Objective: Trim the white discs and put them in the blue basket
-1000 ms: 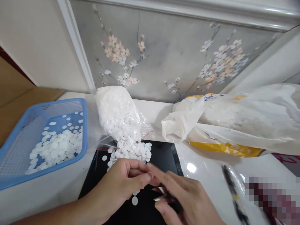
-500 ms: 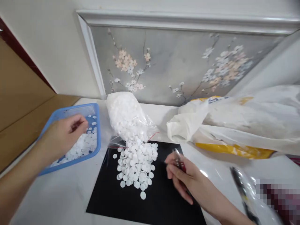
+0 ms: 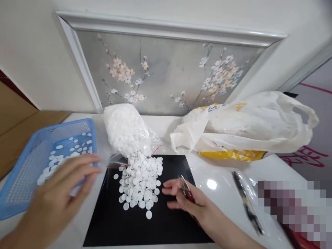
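Note:
White round discs [image 3: 140, 183] lie in a heap on a black mat [image 3: 171, 221], spilling from the mouth of a clear plastic bag [image 3: 124, 128] full of them. My left hand [image 3: 64, 186], slightly blurred, is over the near right side of a blue basket [image 3: 23, 166], fingers apart and nothing seen in them. More discs lie inside the basket. My right hand [image 3: 185, 199] is above the mat, right of the heap. It holds a red and silver tool [image 3: 186, 189] against the palm, with the fingertips spread towards the discs.
A white and yellow plastic bag [image 3: 243, 128] lies at the back right. A black pen-like item [image 3: 247, 202] in clear wrapping is on the white table [image 3: 215, 197]. Cardboard [image 3: 15, 117] stands at the left, and a framed flower picture [image 3: 166, 69] is behind.
The view has shifted right. My left hand has moved from above the basket's discs towards me and the mat, and its fingers have opened. My right hand's fingers have spread beside the heap.

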The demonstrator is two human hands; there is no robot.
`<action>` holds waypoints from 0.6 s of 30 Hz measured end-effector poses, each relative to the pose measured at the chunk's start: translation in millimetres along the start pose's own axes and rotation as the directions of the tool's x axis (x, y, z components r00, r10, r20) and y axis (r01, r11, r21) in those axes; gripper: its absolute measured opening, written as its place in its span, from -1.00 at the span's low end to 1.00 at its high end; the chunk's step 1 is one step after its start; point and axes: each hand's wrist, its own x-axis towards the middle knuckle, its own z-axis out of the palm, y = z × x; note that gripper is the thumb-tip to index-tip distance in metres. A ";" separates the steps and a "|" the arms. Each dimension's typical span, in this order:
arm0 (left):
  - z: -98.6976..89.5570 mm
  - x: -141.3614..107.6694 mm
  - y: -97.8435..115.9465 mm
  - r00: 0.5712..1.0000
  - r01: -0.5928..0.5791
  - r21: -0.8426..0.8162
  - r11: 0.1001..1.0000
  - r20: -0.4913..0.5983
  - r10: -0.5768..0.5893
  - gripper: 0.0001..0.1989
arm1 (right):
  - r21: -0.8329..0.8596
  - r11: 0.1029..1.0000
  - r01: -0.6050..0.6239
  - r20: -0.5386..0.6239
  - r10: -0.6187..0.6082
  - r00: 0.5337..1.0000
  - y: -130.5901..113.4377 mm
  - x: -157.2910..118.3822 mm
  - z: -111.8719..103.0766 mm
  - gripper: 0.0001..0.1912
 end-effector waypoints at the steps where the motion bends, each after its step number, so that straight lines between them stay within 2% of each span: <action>1: 15.2 -5.1 9.6 0.991 -0.118 -0.034 0.992 0.054 0.120 -0.84 | -0.065 0.996 0.052 -0.086 -0.058 0.995 2.5 3.8 0.4 -0.76; 2: 30.7 -9.4 17.7 0.971 -0.212 -0.048 0.976 0.102 0.216 -0.75 | -0.152 0.986 0.076 -0.212 -0.107 0.971 4.8 8.0 -0.1 -0.77; 3: 45.5 -12.9 23.8 0.941 -0.301 -0.035 0.953 0.149 0.303 -0.67 | -0.214 0.973 0.092 -0.344 -0.163 0.925 6.7 11.7 -1.1 -0.77; 5: 70.2 -17.4 30.1 0.828 -0.512 0.003 0.859 0.268 0.492 -0.50 | -0.222 0.970 0.103 -0.400 -0.187 0.897 8.7 15.2 -2.2 -0.78; 6: 79.2 -18.6 31.0 0.795 -0.560 0.033 0.828 0.305 0.525 -0.42 | -0.139 0.984 0.110 -0.354 -0.153 0.923 9.0 14.7 -1.5 -0.80; 7: 85.9 -19.5 31.1 0.767 -0.593 0.058 0.803 0.342 0.543 -0.34 | -0.004 0.997 0.079 -0.249 -0.077 0.965 9.0 13.2 -0.3 -0.80; 8: 90.3 -20.2 31.0 0.751 -0.612 0.080 0.787 0.368 0.547 -0.28 | 0.084 0.996 0.013 -0.148 -0.001 0.989 9.0 11.3 1.0 -0.79; 9: 92.9 -20.7 31.1 0.744 -0.618 0.097 0.780 0.392 0.541 -0.23 | 0.090 0.996 -0.013 -0.125 0.025 0.992 9.2 9.7 1.9 -0.78; 10: 94.0 -21.1 31.5 0.733 -0.626 0.104 0.773 0.416 0.538 -0.20 | 0.021 1.000 0.010 -0.207 -0.006 0.978 9.6 8.7 2.1 -0.77; 12: 93.6 -21.6 33.8 0.712 -0.637 0.096 0.765 0.452 0.537 -0.16 | -0.163 0.984 0.068 -0.413 -0.131 0.901 10.6 9.2 0.2 -0.73; 13: 92.6 -21.6 35.3 0.698 -0.644 0.084 0.760 0.470 0.540 -0.15 | -0.196 0.978 0.077 -0.457 -0.161 0.875 11.0 10.3 -1.2 -0.72; 14: 91.4 -21.4 36.9 0.684 -0.650 0.068 0.757 0.485 0.545 -0.15 | -0.189 0.979 0.081 -0.461 -0.161 0.873 11.1 11.6 -2.4 -0.72; 15: 90.0 -21.0 38.5 0.673 -0.655 0.051 0.754 0.494 0.551 -0.14 | -0.140 0.987 0.075 -0.428 -0.129 0.895 10.6 12.9 -3.1 -0.72; 17: 86.7 -19.7 40.6 0.651 -0.667 0.020 0.745 0.504 0.568 -0.17 | 0.016 1.000 0.013 -0.298 -0.008 0.955 8.2 15.1 -3.1 -0.74; 18: 84.9 -19.0 41.2 0.641 -0.674 0.007 0.739 0.503 0.580 -0.19 | 0.056 0.998 -0.018 -0.258 0.032 0.966 6.3 16.1 -2.9 -0.76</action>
